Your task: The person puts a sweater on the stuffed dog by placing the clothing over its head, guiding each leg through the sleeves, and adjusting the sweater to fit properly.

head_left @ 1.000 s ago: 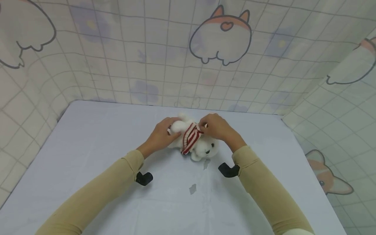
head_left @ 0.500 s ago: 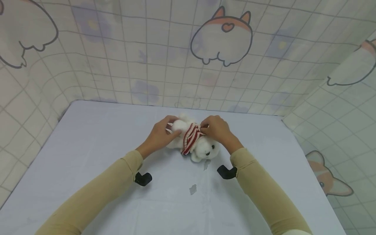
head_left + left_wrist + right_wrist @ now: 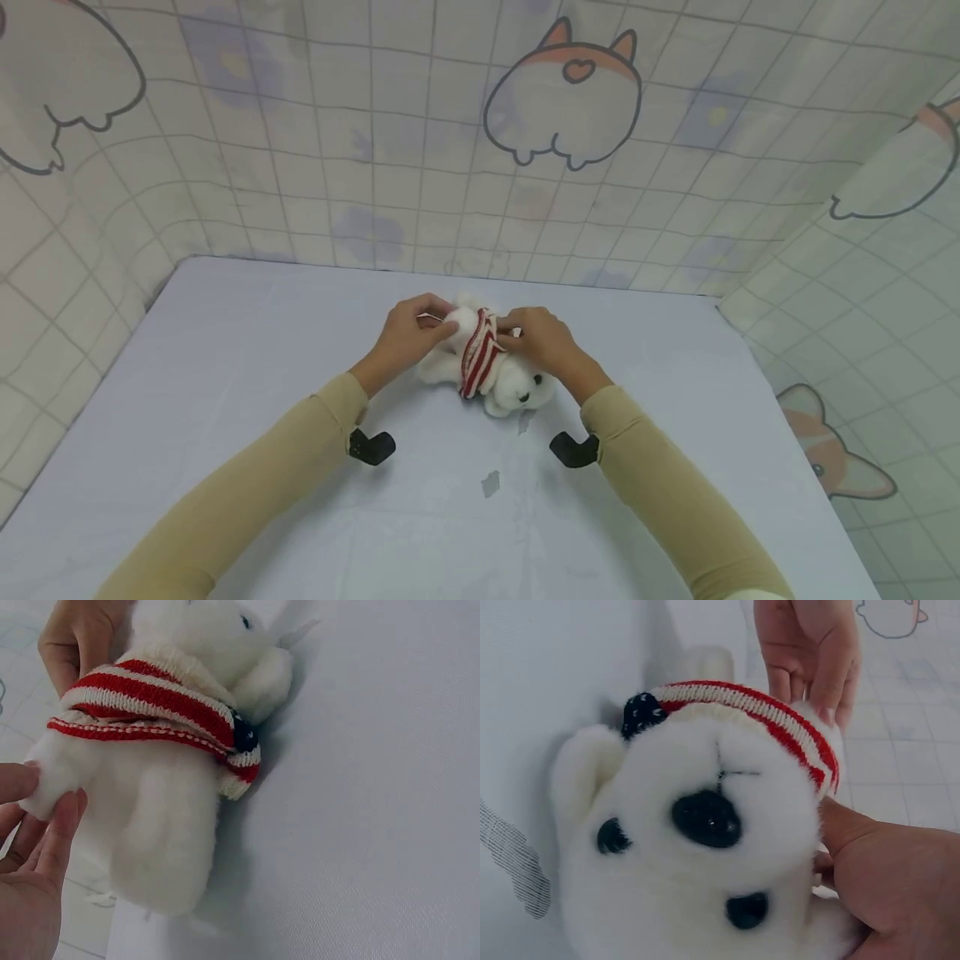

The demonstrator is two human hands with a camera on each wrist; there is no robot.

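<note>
A white plush bear (image 3: 517, 385) lies on its side on the table, its head to the right and toward me. Around its middle is a red-and-white striped knit sweater (image 3: 157, 701) with a dark blue patch, bunched up above the legs. My left hand (image 3: 408, 337) pinches one of the bear's legs (image 3: 56, 772) between thumb and fingers. At the sweater's upper edge, my right hand (image 3: 543, 340) grips the knit with curled fingers; these fingertips are partly hidden behind the bear in the right wrist view. The dark nose (image 3: 706, 817) and eyes face that camera.
The white table (image 3: 262, 333) has two grey marks (image 3: 491, 483) in front of the bear. A patterned curtain (image 3: 420, 150) encloses the back and sides. Black wrist mounts (image 3: 371, 447) stick out below both sleeves.
The bear and both hands have shifted slightly left. My right hand has moved left and a little toward me, and the sweater sits farther left with it.
</note>
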